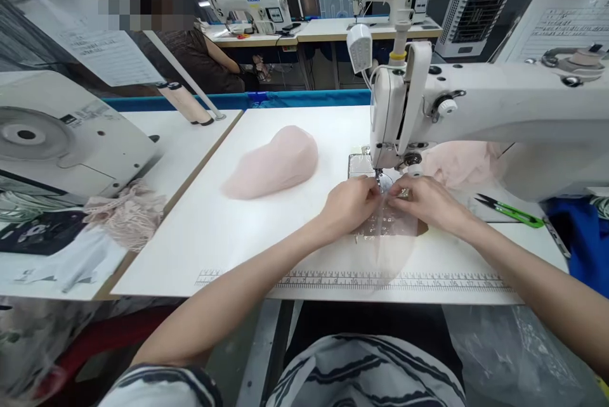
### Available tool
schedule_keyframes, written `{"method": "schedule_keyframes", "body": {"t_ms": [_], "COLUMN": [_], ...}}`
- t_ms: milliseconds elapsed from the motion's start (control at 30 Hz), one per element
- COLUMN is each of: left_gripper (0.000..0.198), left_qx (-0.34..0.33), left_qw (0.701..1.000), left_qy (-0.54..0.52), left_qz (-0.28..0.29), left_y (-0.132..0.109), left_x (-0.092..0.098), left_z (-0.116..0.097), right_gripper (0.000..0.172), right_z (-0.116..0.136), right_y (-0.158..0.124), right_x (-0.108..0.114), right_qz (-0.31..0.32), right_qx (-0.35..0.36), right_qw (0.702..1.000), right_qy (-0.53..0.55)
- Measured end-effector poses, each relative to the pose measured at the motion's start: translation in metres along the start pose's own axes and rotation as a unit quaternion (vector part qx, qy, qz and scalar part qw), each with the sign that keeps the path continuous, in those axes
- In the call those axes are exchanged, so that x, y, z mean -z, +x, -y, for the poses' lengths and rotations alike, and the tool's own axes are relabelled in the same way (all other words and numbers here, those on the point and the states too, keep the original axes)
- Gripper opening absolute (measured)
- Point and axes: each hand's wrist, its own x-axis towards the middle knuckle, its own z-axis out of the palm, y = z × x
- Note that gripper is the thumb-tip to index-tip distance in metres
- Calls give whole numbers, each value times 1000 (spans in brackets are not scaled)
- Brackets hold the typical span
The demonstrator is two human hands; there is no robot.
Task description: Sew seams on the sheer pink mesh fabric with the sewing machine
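A piece of sheer pale pink fabric [392, 248] lies under the needle area of a white sewing machine [394, 109] and drapes toward the table's front edge. My left hand [349, 203] pinches it just left of the presser foot [379, 177]. On the right side of the foot, my right hand [425, 201] grips the same fabric between thumb and fingers. Both hands are close together, fingertips near the needle. Part of the fabric is hidden behind my fingers.
A folded pink fabric piece [276, 163] lies left on the white table [190, 236]. Green thread snips [511, 210] rest at the right, near more pink fabric [459, 163]. A printed ruler [333, 281] runs along the front edge. Another person [209, 61] sits beyond, at the left.
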Motion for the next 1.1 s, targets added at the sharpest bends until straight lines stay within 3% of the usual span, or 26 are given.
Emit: {"method": "schedule_keyframes", "body": {"t_ms": [100, 200, 367, 467, 533, 600, 667, 733, 833, 967, 1100], "left_gripper": [16, 25, 29, 14, 4, 10, 11, 7, 18, 12, 9], "left_qx": [3, 36, 25, 11, 20, 47, 67, 53, 24, 30, -20], "left_qw": [993, 969, 988, 987, 965, 928, 912, 930, 961, 986, 999], "left_qy": [-120, -240, -148, -157, -255, -352, -384, -351, -272, -162, -41], "left_qz": [25, 44, 28, 25, 62, 112, 128, 98, 49, 31, -21], "left_y": [2, 1, -9, -10, -7, -3, 0, 0, -3, -7, -10], "left_x": [8, 14, 12, 10, 10, 11, 11, 9, 6, 4, 1], "left_z": [8, 10, 6, 11, 16, 20, 21, 19, 14, 12, 17], "right_gripper": [24, 23, 24, 25, 26, 25, 24, 26, 26, 23, 20], "right_z": [-4, -3, -3, -6, -7, -7, -7, -7, -7, -4, -5], "right_y": [3, 2, 7, 11, 13, 13, 13, 12, 9, 4, -4], "right_x": [5, 8, 6, 4, 4, 3, 3, 1, -3, -8, -14], "right_qz": [44, 110, 150, 165, 180, 190, 188, 172, 136, 68, -15], "right_qx": [-17, -61, -95, -93, -91, -95, -98, -94, -86, -66, 8], "right_qw": [997, 976, 952, 943, 938, 936, 935, 939, 943, 952, 974], "right_qy": [55, 180, 249, 272, 281, 281, 282, 282, 291, 292, 226]}}
